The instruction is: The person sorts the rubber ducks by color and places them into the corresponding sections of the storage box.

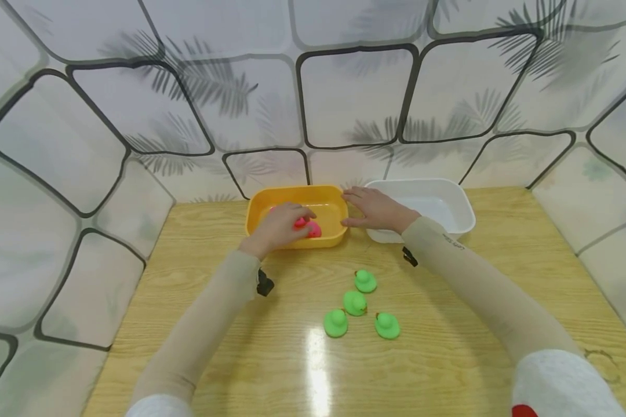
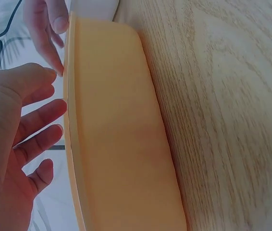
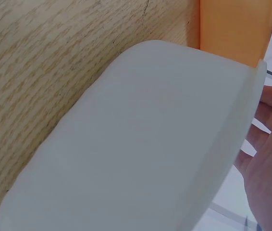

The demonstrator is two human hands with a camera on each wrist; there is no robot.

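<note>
My left hand [image 1: 279,226] reaches over the orange-yellow bin [image 1: 323,197], its fingers loosely bent above pink toy ducks [image 1: 313,230] inside. The hand partly covers those ducks. In the left wrist view, the near wall of the bin [image 2: 117,115] hides what lies beneath the fingertips, and nothing shows between thumb and fingers. At the bin's right rim, the fingertips of my right hand [image 1: 378,209] are stretched out, with the palm over the left part of a white bin [image 1: 448,202]. Whether they touch the rim I cannot tell.
Several green toy ducks [image 1: 355,303] form a loose group on the wooden table [image 1: 271,359], in front of the bins. Behind the table rises a patterned backdrop [image 1: 355,98], which also runs along both sides.
</note>
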